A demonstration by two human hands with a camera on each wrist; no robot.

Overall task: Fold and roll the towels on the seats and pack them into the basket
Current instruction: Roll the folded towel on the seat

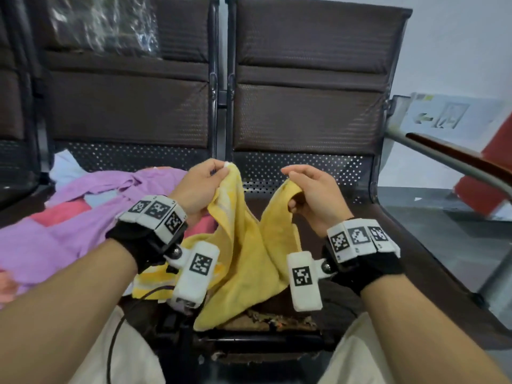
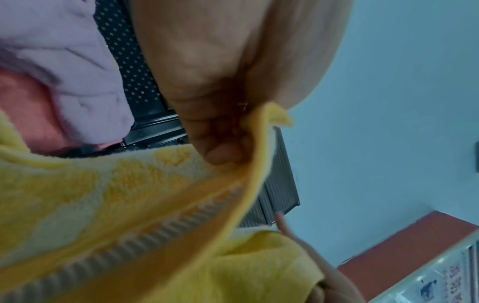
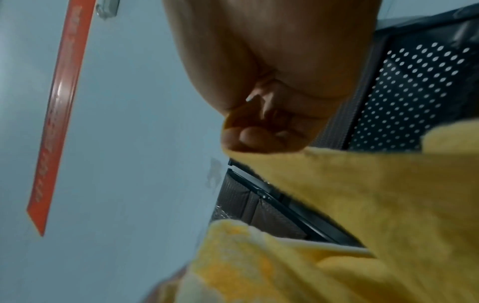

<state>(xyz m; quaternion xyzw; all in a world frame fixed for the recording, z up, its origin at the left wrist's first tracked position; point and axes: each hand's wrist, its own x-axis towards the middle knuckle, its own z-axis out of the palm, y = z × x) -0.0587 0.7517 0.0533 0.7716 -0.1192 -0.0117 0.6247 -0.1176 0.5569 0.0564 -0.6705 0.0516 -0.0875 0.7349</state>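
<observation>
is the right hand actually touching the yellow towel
Touching: the head view shows the right hand pinching a corner of the yellow towel.

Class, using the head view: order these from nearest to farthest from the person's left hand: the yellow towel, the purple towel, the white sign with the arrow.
1. yellow towel: pinched at a corner by the left hand, and by the right hand.
2. purple towel: on the seat to the left.
3. white sign with the arrow: far right, against the wall.
</observation>
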